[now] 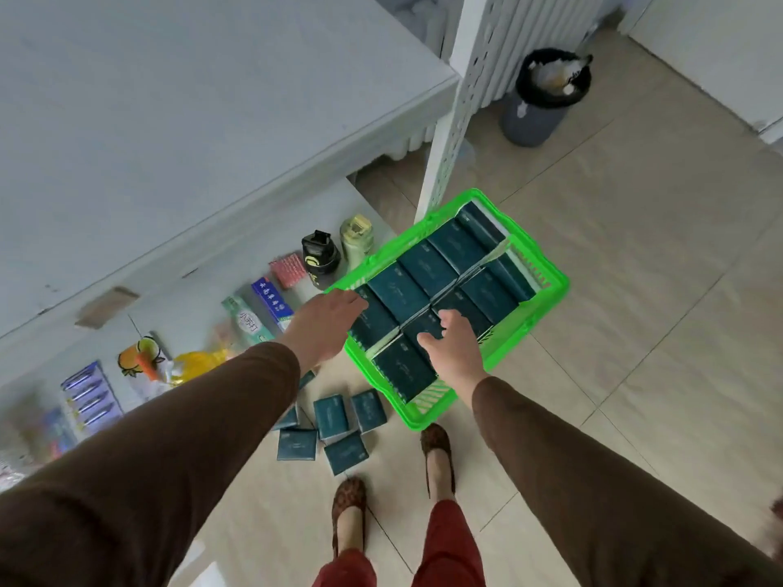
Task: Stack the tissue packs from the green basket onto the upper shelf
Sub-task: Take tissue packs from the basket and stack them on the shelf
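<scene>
Reaching w/ both hands into green basket [546, 307]: left hand [326, 324] fingers spread at near rim, right hand [455, 349] fingers loosely open over tissue packs [428, 269]; bare floor [635, 256] to right.

A beige tiled floor [635, 290] carries a green basket [546, 286] near the middle, beside a white shelf upright. Several dark teal tissue packs [334, 430] lie loose on the tiles just left of and nearer than the basket. A dark bin [538, 112] stands far right. To the left, a low white shelf [190, 298] holds two bottles [339, 252], toothpaste boxes [262, 311] and other packets. Above it, the upper shelf [190, 120] lies bare.
</scene>
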`<state>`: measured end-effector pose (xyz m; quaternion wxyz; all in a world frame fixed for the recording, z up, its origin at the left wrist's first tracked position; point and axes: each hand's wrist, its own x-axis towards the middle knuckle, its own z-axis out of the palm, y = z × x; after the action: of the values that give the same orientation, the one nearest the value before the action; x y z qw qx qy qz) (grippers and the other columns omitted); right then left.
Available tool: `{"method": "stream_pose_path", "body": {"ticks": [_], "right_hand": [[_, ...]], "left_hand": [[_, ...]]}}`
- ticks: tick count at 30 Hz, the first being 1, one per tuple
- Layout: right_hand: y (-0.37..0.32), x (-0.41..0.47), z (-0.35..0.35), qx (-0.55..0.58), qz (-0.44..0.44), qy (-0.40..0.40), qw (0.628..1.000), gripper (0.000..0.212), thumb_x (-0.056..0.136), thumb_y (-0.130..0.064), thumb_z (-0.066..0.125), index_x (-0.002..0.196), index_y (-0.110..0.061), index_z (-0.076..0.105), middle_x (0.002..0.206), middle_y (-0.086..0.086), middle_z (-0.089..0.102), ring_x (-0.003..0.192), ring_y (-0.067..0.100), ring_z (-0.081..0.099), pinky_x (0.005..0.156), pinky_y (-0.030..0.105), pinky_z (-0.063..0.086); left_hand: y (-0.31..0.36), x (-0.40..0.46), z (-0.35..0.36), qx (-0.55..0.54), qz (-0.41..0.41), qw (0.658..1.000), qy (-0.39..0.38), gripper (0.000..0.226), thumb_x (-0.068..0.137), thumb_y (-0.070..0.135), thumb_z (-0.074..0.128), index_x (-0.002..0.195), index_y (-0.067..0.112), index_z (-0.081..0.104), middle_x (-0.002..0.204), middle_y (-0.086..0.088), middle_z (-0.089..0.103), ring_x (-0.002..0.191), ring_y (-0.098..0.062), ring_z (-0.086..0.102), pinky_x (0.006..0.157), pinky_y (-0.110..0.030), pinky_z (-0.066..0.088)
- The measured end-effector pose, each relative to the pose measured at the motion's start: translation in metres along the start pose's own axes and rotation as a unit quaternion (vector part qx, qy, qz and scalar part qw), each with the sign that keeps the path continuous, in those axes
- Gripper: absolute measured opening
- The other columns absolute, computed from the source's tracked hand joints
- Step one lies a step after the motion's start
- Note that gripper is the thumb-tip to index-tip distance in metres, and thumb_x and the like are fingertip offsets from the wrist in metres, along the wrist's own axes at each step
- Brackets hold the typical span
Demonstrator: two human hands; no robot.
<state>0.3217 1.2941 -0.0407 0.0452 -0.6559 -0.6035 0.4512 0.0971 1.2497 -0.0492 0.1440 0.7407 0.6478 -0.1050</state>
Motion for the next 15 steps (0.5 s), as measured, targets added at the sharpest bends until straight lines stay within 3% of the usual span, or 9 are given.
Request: {"method": "stream_pose_path", "body": {"ticks": [3,7,9,12,15], "right_hand": [[0.01,0.057,0.022,0.046,0.049,-0.025,0.997,0.065,0.091,-0.026,0.069,0.146,-0.004,0.041,0.144,0.017,0.047,0.128,0.031,0.052,0.108,0.042,0.042],[0.021,0.112,0.053,0.165,0.153,-0.021,0.974,0.071,0.089,-0.027,0.073,0.144,-0.001,0.036,0.144,0.02,0.048,0.128,0.031,0.053,0.105,0.035,0.042],[0.024,0.128,0.066,0.233,0.206,-0.022,0.95,0.066,0.088,-0.029,0.075,0.136,-0.004,0.038,0.138,0.018,0.052,0.118,0.028,0.055,0.096,0.033,0.041],[0.026,0.143,0.081,0.282,0.244,-0.019,0.928,0.055,0.084,-0.035,0.08,0.114,-0.011,0.04,0.121,0.013,0.057,0.099,0.024,0.053,0.085,0.03,0.037],[0.027,0.15,0.087,0.322,0.271,-0.006,0.907,0.062,0.079,-0.038,0.083,0.117,-0.012,0.042,0.106,0.005,0.057,0.089,0.018,0.056,0.082,0.032,0.036]], "left_hand": [[-0.004,0.037,0.03,0.048,0.031,0.998,-0.031,0.059,0.087,0.001,0.052,0.142,0.018,0.043,0.14,-0.002,0.048,0.126,-0.023,0.047,0.1,-0.04,0.042],[-0.005,0.074,0.061,0.052,0.057,0.996,-0.044,0.068,0.08,0.001,0.065,0.143,0.017,0.044,0.141,-0.003,0.048,0.128,-0.024,0.046,0.1,-0.039,0.043],[-0.007,0.086,0.071,0.06,0.07,0.995,-0.039,0.07,0.078,0.006,0.069,0.143,0.016,0.043,0.139,-0.005,0.048,0.127,-0.025,0.047,0.1,-0.038,0.042],[-0.011,0.097,0.079,0.074,0.111,0.991,-0.02,0.057,0.074,0.007,0.07,0.129,0.01,0.054,0.125,-0.01,0.056,0.114,-0.029,0.053,0.097,-0.042,0.045],[-0.016,0.1,0.08,0.098,0.142,0.985,-0.02,0.042,0.079,0.005,0.058,0.121,0.009,0.055,0.115,-0.009,0.056,0.106,-0.031,0.051,0.096,-0.044,0.043]]}}
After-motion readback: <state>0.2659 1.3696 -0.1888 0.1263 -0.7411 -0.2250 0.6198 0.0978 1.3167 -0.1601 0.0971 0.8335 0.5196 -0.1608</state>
